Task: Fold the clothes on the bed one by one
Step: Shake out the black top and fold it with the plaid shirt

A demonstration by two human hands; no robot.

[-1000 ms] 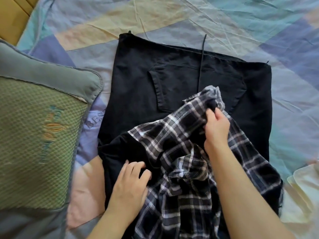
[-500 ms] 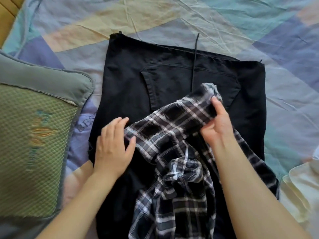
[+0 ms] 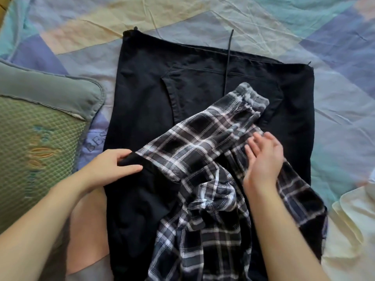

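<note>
Plaid shirt (image 3: 203, 142) between left hand (image 3: 113, 167) and right hand (image 3: 263, 159).

Both forearms are showing bare from the lower edge of the view up to the wrists, with no sleeves reaching into sight. The left hand (image 3: 113, 167) and the right hand (image 3: 263, 161) are wearing nothing: no rings, watch or bands are showing. A bare knee (image 3: 87, 230) is showing between the forearms, with a grey hem (image 3: 89, 268) lying across it lower down.
</note>
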